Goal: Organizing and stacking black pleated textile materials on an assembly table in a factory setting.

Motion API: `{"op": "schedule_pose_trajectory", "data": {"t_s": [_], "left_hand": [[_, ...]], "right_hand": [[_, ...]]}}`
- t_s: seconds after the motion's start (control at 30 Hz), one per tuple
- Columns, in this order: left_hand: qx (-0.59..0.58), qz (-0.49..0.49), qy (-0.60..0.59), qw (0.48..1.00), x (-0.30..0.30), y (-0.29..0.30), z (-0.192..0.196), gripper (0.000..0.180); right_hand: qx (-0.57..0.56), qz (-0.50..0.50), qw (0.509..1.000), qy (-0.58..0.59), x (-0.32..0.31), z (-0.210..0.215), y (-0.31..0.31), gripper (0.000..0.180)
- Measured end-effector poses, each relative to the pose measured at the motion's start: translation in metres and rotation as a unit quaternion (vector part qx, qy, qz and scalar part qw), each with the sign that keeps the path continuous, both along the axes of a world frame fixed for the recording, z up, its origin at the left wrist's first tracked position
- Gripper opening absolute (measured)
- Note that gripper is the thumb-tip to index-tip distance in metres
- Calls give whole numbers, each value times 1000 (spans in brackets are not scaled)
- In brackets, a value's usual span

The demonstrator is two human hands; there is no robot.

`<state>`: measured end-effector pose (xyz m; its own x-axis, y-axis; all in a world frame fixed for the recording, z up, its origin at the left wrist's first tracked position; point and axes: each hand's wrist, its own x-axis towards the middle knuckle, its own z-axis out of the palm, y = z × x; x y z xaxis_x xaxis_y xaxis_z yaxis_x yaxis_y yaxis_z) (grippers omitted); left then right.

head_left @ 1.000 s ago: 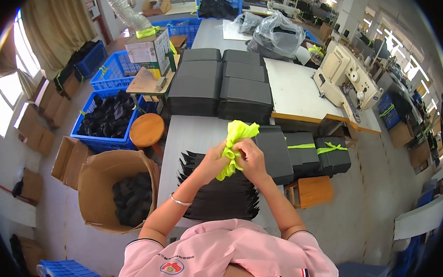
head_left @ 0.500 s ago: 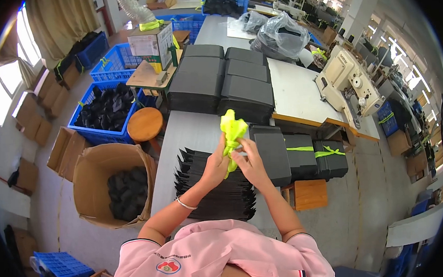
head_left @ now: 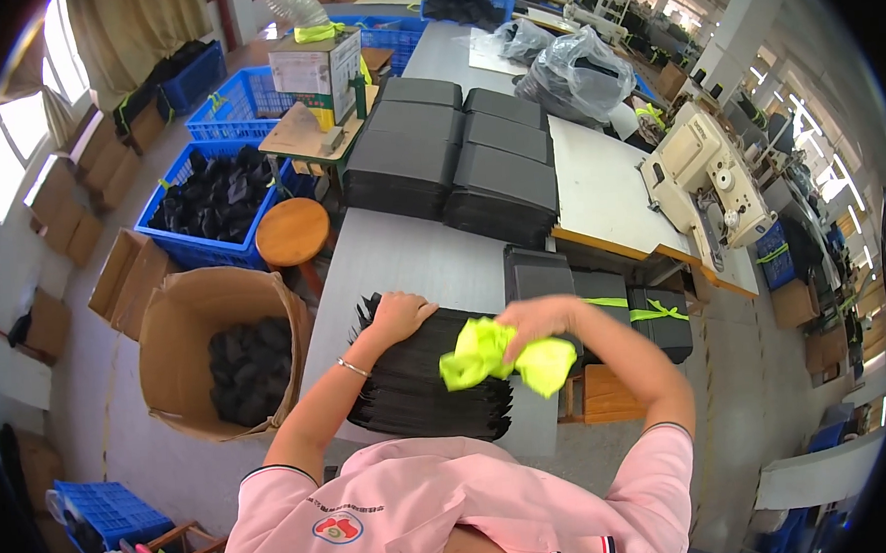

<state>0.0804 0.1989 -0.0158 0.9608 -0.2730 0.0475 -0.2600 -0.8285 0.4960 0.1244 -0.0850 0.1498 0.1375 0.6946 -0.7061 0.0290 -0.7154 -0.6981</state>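
Note:
A bunched neon-yellow cloth (head_left: pixel 477 354) hangs crumpled from my right hand (head_left: pixel 544 321), whose fingers are closed round its middle. Beneath it lies a wide row of thin black pieces (head_left: pixel 424 393), packed edge to edge on the grey table (head_left: pixel 363 271) in front of me. My left hand (head_left: pixel 402 317) lies on the far left part of that row, its fingers stretched out and holding nothing. The right hand is over the row's right side, and part of the row is hidden behind the cloth.
Tall stacks of flat black pieces (head_left: pixel 402 158) stand farther up the table. More black stacks, some tied with yellow strips (head_left: pixel 658 310), sit at the right. Left of the table are a cardboard box (head_left: pixel 157 362), a round wooden stool (head_left: pixel 292 231) and blue crates (head_left: pixel 211 251). A sewing machine (head_left: pixel 703 178) stands at right.
Both hands held the knotted yellow cloth before. My left hand has let go and come down on the black row. My right hand has moved right with the cloth, which is now looser and spread wider.

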Motion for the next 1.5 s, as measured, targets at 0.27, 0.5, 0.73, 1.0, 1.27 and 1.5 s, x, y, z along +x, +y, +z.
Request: {"op": "schedule_pose_trajectory", "data": {"t_s": [0.27, 0.5, 0.73, 1.0, 1.27, 1.5], "left_hand": [[1, 72, -100, 992, -19, -17, 0, 44], [13, 76, -113, 991, -24, -14, 1, 40], [42, 58, -130, 989, -24, -12, -5, 39], [118, -49, -138, 982, -9, -5, -5, 43], [75, 11, -60, 995, -33, -24, 12, 45], [92, 20, -178, 980, -44, -28, 3, 54]], "right_hand": [[576, -622, 479, -227, 240, 98, -20, 75], [305, -385, 800, -345, 106, 2, 4, 33], [194, -304, 772, -524, -86, -105, -33, 23], [156, -416, 706, -552, -201, -122, -41, 17], [114, -432, 706, -549, -223, -124, -58, 17], [85, -408, 734, -536, -242, -120, -55, 19]]}}
